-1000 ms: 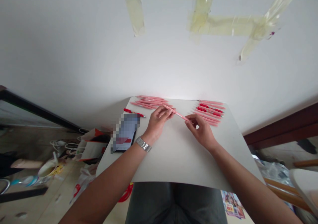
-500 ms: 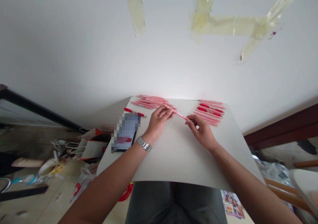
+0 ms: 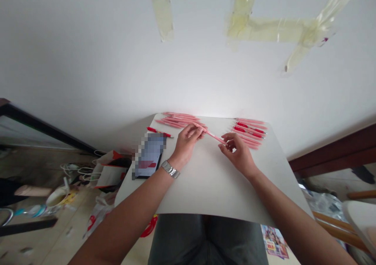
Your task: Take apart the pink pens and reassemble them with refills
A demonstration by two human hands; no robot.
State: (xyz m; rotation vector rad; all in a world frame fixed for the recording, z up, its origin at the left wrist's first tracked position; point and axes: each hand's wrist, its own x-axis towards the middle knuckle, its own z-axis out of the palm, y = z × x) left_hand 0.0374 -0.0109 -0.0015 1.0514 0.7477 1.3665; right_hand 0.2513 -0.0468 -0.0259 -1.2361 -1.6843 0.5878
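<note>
In the head view, my left hand point(image 3: 188, 137), with a metal watch point(image 3: 170, 169) on its wrist, is closed on a pink pen point(image 3: 214, 135). The pen slants down to the right above the white table. My right hand point(image 3: 237, 153) is at the pen's lower end, thumb and forefinger spread apart around it; contact with the other fingers is unclear. Behind my left hand lies a pile of pink pens point(image 3: 179, 118). Beyond my right hand is a row of pink pens point(image 3: 249, 141) with red pens point(image 3: 249, 131) among them.
A phone point(image 3: 150, 155) with a blurred screen lies on the table point(image 3: 205, 190) at left, a red pen point(image 3: 159, 132) just behind it. A white wall point(image 3: 199, 73) with yellowed tape rises at the table's back edge. Bags point(image 3: 110, 171) stand on the floor at left.
My right thumb and forefinger have parted from their pinch on the pen's lower end. My left hand keeps its hold, nearly unmoved.
</note>
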